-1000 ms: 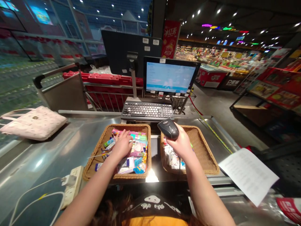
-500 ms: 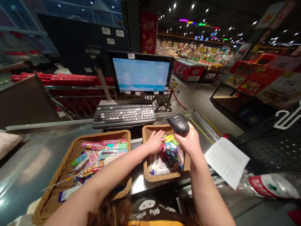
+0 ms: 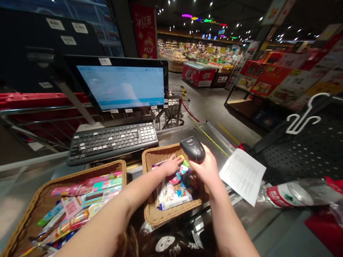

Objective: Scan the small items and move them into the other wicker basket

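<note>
My right hand (image 3: pixel 207 166) is wrapped round a black handheld barcode scanner (image 3: pixel 193 149), held above the right side of the smaller wicker basket (image 3: pixel 150 210). Inside that basket, my left hand (image 3: pixel 171 165) rests with fingers stretched out over the packets, touching them near a yellow-green packet (image 3: pixel 184 163). Small colourful wrapped snacks (image 3: pixel 174 191) fill the basket, among them a long white-and-purple packet (image 3: pixel 175 202) along the near side. Part of the contents lies hidden under my left hand.
A larger wicker basket (image 3: pixel 29 203) of colourful packets stands at the left, partly behind my forearm. Beyond are a keyboard (image 3: pixel 114 141) and a monitor (image 3: pixel 123 87). At right lie a printed sheet (image 3: pixel 242 175) and a clear plastic bottle (image 3: pixel 292 194), below a white hanger (image 3: pixel 302 119).
The view has turned right and closer, so the baskets and keyboard sit further left. My left fingers, spread near the basket's far side before, now lie lower on the packets. The scanner stays in my right hand.
</note>
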### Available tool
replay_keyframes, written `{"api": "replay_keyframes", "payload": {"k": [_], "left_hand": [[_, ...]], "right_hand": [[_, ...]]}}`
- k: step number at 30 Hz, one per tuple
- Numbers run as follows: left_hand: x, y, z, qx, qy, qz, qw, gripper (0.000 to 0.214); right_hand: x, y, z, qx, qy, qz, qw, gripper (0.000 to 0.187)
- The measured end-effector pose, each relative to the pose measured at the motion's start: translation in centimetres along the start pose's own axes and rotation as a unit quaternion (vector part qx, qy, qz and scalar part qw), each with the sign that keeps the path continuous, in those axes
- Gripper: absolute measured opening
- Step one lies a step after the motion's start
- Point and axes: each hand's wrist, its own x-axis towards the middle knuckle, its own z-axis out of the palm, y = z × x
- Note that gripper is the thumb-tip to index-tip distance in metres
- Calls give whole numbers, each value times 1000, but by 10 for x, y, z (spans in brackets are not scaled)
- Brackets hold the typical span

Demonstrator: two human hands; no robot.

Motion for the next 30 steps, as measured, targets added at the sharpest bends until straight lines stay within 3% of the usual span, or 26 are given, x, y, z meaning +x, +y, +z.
{"api": "replay_keyframes", "payload": {"k": [5,9,11,17,23,30], "left_hand": [[-8,-8,-15,-5,-39,-11,999,23],[-23,-9,-37,-8,-19,-44,999,26],[-33,-7,-51,-14,20,-56,998,25],[-87,8,-101,3,236,-117,965,21],[-151,23,-151,62,339,-175,922,24],[-216,43,-197,119,443,-224,860,23]], "right_hand": [[0,4,-2,7,0,-2,1000,43],[-1,6,-3,11,3,-9,1000,38],[-1,7,-4,9,10,-11,1000,41],[0,0,-1,-1,27,-17,999,48],[3,-27,10,11,17,-70,997,49],[-8,-85,12,46,28,-159,986,58]]}}
